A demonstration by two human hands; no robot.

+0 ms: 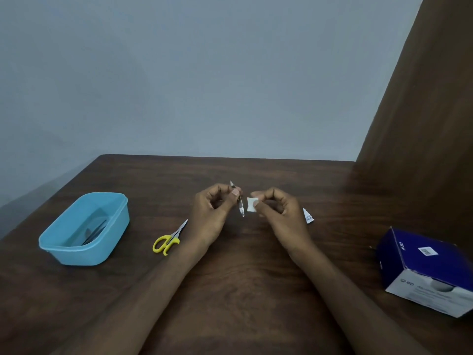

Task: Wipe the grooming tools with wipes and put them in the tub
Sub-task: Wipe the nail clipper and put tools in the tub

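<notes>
1. At the centre of the frame the left hand [217, 208] pinches a slim metal grooming tool [237, 199] between thumb and curled fingers; the tool stands nearly upright, its tip towards the top of the frame and its lower end hanging below the thumb.
2. Just to the right of it, the right hand [277, 210] pinches a small white wipe [251, 204] at its edge, fingers curled round it. Wipe and tool are close together, but I cannot tell whether they touch.
3. The blue tub [84, 230] sits at the left of the frame on the dark wooden surface [243, 278]. Inside it lie thin metal tools, too dim to count or name, so part of the job looks done.
4. The yellow-handled scissors [169, 239] lie on the surface between the tub and the left wrist; they are judged to be unwiped and waiting.
5. What seems left: finish wiping the held tool, carry it left to the tub, then deal with the scissors.
6. A torn white sachet [308, 216] lies just right of the right hand, and a blue and white box [425, 272] stands at the lower right.
7. The path from the centre to the tub passes over the scissors; otherwise the surface there is bare. The tub stands close to the left edge of the surface, so a drop should be aimed well inside its rim.
</notes>
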